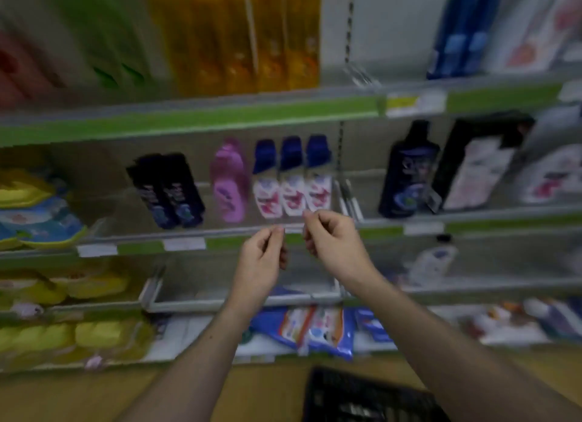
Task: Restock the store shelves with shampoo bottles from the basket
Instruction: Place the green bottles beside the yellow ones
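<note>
- Left grip and right grip: fingers curled, pinched near the shelf edge; whether anything thin sits between the fingertips cannot be told through blur.
- Just above both grips: three white-and-pink shampoo bottles with blue caps stand upright, touching side by side.
- Left of those: a pink bottle, then two dark bottles.
- Open shelf floor lies right of the right grip.
- Well below the grips: a black basket on the floor.

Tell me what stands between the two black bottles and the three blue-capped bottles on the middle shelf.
In the head view, one pink bottle stands between the black pair and the blue-capped trio.
</note>
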